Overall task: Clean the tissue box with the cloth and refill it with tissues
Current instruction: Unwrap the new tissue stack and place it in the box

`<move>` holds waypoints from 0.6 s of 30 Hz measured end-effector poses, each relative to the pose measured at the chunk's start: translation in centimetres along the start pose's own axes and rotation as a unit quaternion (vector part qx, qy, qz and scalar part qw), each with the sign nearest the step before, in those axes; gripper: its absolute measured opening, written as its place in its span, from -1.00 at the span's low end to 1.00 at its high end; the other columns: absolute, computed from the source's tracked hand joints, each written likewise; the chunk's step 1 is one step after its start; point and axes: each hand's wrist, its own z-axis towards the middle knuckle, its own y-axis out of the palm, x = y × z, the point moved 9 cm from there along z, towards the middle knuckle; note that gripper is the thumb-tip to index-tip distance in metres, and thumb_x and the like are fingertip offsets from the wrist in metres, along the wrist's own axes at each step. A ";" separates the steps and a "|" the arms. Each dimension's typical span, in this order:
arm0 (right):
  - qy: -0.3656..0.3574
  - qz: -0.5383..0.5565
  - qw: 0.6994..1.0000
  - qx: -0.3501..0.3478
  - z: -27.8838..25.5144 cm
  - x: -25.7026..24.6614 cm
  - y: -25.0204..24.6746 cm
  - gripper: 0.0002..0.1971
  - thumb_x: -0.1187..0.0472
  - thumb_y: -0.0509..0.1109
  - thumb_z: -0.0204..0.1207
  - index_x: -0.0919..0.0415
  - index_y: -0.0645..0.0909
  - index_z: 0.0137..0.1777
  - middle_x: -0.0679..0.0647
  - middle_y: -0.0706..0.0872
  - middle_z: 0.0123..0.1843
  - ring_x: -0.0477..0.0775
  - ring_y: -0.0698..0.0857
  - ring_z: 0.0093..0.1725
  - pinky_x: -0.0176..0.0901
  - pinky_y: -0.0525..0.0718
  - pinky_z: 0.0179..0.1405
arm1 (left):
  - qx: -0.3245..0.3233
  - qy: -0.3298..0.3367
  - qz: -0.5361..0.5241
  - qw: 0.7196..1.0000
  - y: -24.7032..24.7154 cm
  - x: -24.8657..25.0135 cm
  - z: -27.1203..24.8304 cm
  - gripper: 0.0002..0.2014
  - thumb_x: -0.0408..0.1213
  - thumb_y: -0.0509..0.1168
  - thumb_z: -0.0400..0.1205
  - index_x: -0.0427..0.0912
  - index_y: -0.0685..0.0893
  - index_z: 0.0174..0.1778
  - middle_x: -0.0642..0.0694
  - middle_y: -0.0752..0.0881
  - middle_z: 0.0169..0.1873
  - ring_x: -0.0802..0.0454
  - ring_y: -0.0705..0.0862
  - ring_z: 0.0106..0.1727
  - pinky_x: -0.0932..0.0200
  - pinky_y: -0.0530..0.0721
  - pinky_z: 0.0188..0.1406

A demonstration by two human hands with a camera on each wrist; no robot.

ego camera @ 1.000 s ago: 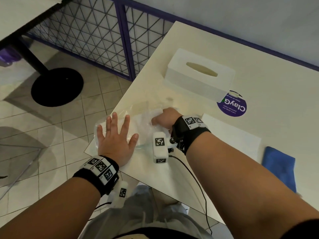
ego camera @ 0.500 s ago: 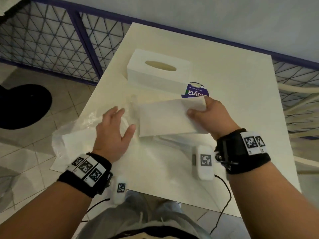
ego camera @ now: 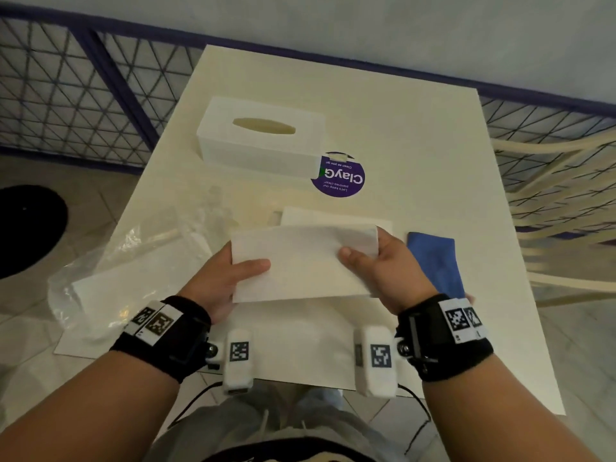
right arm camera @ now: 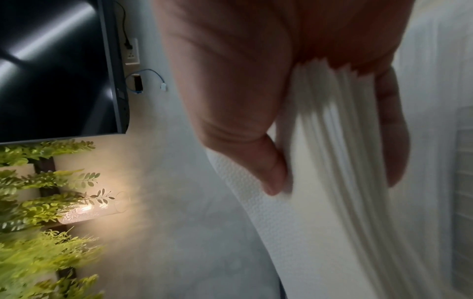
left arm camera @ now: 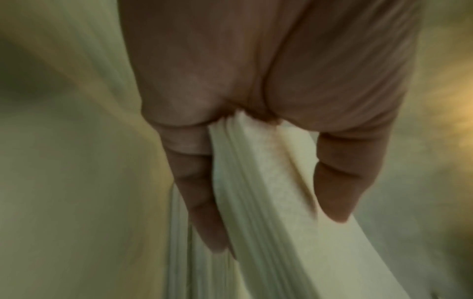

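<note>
A white stack of tissues (ego camera: 303,261) hangs above the near middle of the table, held at both ends. My left hand (ego camera: 230,275) grips its left end, thumb on top and fingers beneath; the left wrist view shows the tissue stack (left arm camera: 258,192) pinched between thumb and fingers. My right hand (ego camera: 373,265) grips the right end, and the tissue stack (right arm camera: 327,161) fans out between its thumb and fingers. The white tissue box (ego camera: 263,138) with an oval slot stands farther back, apart from both hands. A blue cloth (ego camera: 436,261) lies flat to the right.
A clear plastic wrapper (ego camera: 126,261) with more tissues lies at the table's left front. A white flat panel (ego camera: 333,216) lies behind the held stack. A purple round sticker (ego camera: 340,178) is beside the box. A cream chair (ego camera: 563,201) stands at the right, a wire fence (ego camera: 80,95) at the left.
My right hand pulled the stack out of the wrapper and carried it to the right. My left hand left the wrapper and took hold of the stack's left end.
</note>
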 end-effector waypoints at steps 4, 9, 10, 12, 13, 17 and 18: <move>-0.027 -0.024 0.999 -0.031 1.1 -1.2 1.7 -0.71 0.43 0.55 0.37 0.01 0.70 -0.06 -0.02 0.82 -0.11 0.01 0.77 -0.07 -0.05 0.74 0.05 | 0.036 0.108 0.044 0.993 -2.3 2.7 -1.5 -0.22 -0.03 0.69 0.08 -0.15 0.67 0.24 -0.18 0.78 0.13 -0.13 0.75 0.16 -0.04 0.72 0.08; -0.041 -0.022 0.998 -0.043 0.4 0.4 1.9 -0.63 0.55 0.59 0.18 -0.01 0.77 -0.30 -0.01 0.83 -0.19 -0.02 0.75 -0.13 -0.07 0.76 -0.07 | 0.037 0.170 0.158 0.972 -3.2 2.9 -2.5 -0.69 -0.14 0.57 0.14 0.01 0.73 -0.23 -0.03 0.72 -0.27 0.06 0.65 -0.20 0.24 0.61 -0.24; -0.032 -0.027 0.998 -0.040 0.1 1.5 1.8 -0.59 0.59 0.57 0.20 -0.01 0.78 -0.30 -0.04 0.82 -0.19 -0.05 0.74 -0.15 -0.04 0.74 -0.07 | 0.036 0.167 0.182 0.968 -3.0 2.3 -2.5 -0.70 -0.12 0.55 0.15 0.04 0.74 -0.22 0.02 0.73 -0.28 0.10 0.65 -0.22 0.26 0.59 -0.24; -0.009 -0.044 0.999 -0.027 -0.5 3.7 1.2 -0.52 0.65 0.52 0.22 -0.05 0.77 -0.30 -0.13 0.80 -0.24 -0.16 0.70 -0.22 -0.07 0.68 -0.08 | 0.047 0.159 0.229 0.959 -2.9 0.8 -2.0 -0.69 -0.08 0.51 0.14 0.10 0.72 -0.19 0.10 0.73 -0.26 0.18 0.64 -0.24 0.32 0.58 -0.24; 0.000 -0.050 0.999 -0.021 -0.6 4.4 1.0 -0.51 0.65 0.53 0.23 -0.07 0.77 -0.29 -0.16 0.79 -0.25 -0.19 0.69 -0.24 -0.07 0.66 -0.06 | 0.049 0.156 0.245 0.955 -2.9 0.2 -1.8 -0.69 -0.07 0.50 0.15 0.12 0.71 -0.19 0.13 0.73 -0.25 0.22 0.64 -0.23 0.36 0.57 -0.22; -0.025 -0.059 0.998 -0.024 -0.8 3.2 1.1 -0.64 0.46 0.62 0.18 -0.07 0.77 -0.22 -0.07 0.83 -0.13 -0.08 0.75 -0.08 -0.11 0.70 0.06 | 0.054 0.150 0.269 0.950 -2.6 -1.3 -1.3 -0.74 -0.29 0.60 0.31 -0.03 0.69 -0.18 0.21 0.74 -0.28 0.26 0.64 -0.24 0.41 0.56 -0.21; -0.039 -0.062 0.997 -0.031 -0.6 2.2 1.3 -0.63 0.45 0.62 0.18 -0.06 0.76 -0.20 -0.04 0.84 -0.10 -0.05 0.76 -0.03 -0.12 0.68 0.13 | 0.059 0.148 0.272 0.949 -2.7 -1.3 -1.3 -0.75 -0.37 0.60 0.35 -0.09 0.69 -0.17 0.22 0.73 -0.30 0.27 0.63 -0.26 0.40 0.55 -0.22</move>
